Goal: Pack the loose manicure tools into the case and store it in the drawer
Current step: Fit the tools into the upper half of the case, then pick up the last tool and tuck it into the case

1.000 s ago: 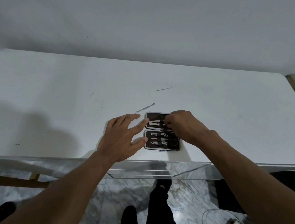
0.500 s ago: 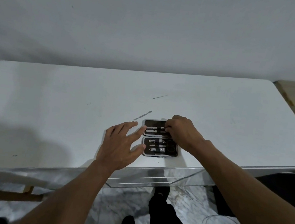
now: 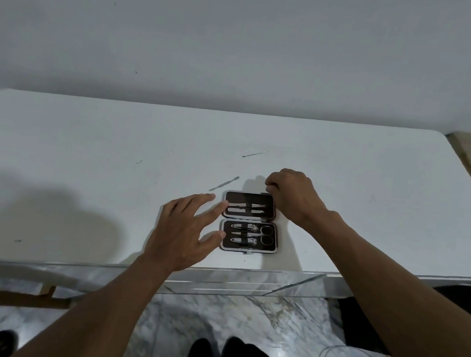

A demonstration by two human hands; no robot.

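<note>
Packing step. Left hand point(image 3: 186, 231), spread, bracing case point(image 3: 251, 198); right hand point(image 3: 294, 197) curled beyond case, hold indeterminate. Next: pinching nearest loose tool point(image 3: 224, 183).

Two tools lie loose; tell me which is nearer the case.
The flat-ended pusher, just beyond the open case; the thin pick lies farther back.

An open manicure case point(image 3: 249, 222) is shown lying flat near the near edge of a white table point(image 3: 111, 163), with scissors point(image 3: 265, 235) and other metal tools seated in its two halves. Its left edge is touched by the spread fingers of the left hand point(image 3: 183, 231). The right hand point(image 3: 294, 197), fingers curled, is seen at the far right corner; any held object cannot be made out. A cuticle pusher point(image 3: 224, 183) lies just beyond the case, and a thin pick point(image 3: 254, 154) farther off.
</note>
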